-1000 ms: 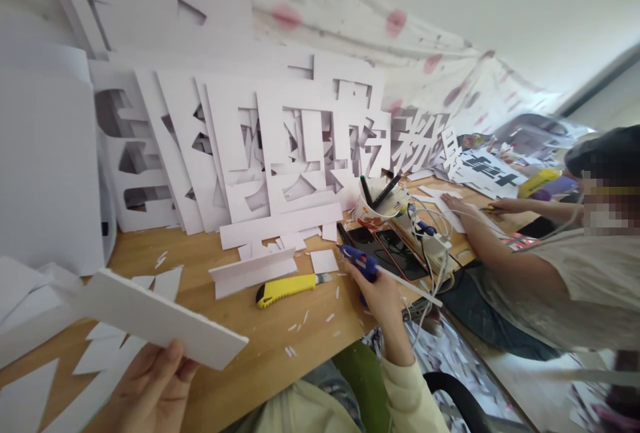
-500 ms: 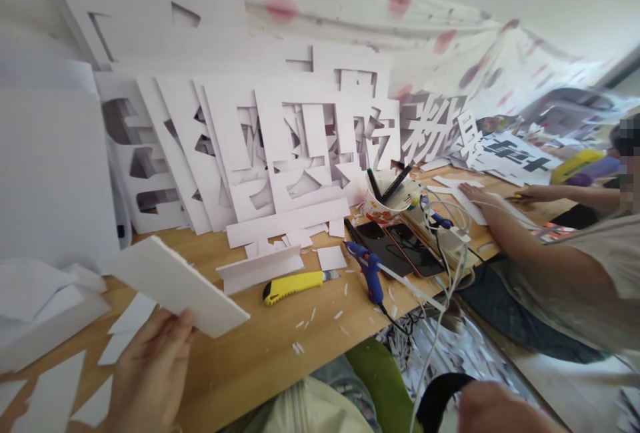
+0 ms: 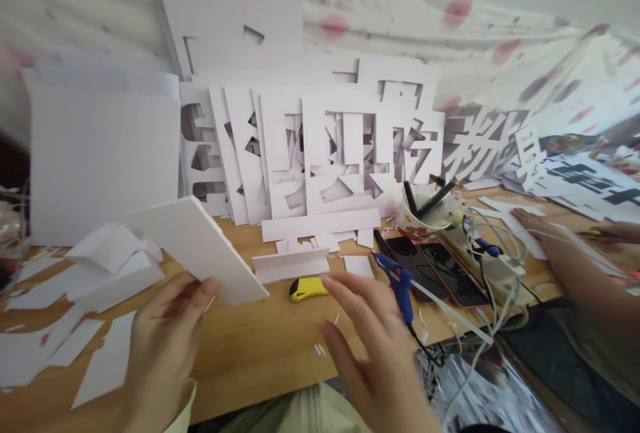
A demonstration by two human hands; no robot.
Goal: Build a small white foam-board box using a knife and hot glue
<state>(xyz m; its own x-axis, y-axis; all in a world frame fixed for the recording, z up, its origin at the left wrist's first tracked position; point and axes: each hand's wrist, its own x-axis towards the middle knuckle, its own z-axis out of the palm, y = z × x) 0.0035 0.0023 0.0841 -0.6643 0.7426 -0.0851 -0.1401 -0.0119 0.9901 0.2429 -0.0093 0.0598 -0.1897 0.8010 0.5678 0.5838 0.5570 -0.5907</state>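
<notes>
My left hand [image 3: 163,346] grips the near end of a white foam board strip [image 3: 197,246], held tilted above the wooden table [image 3: 265,346]. My right hand [image 3: 373,346] hovers over the table with its fingers spread and nothing in it, just in front of a yellow utility knife [image 3: 306,288]. A blue glue gun [image 3: 397,279] lies right of that hand, beside a folded white strip [image 3: 290,263].
Cut-out white foam boards [image 3: 320,153] lean against the back wall. White scraps [image 3: 95,266] litter the left side. A paper cup of pens [image 3: 425,213], two phones [image 3: 440,266] and tangled cables [image 3: 495,266] lie to the right. Another person's arm [image 3: 565,253] rests on the table's right end.
My right hand let go of the glue gun, dropped low, then rose over the table near the knife. The view swung left. The left hand still holds the strip.
</notes>
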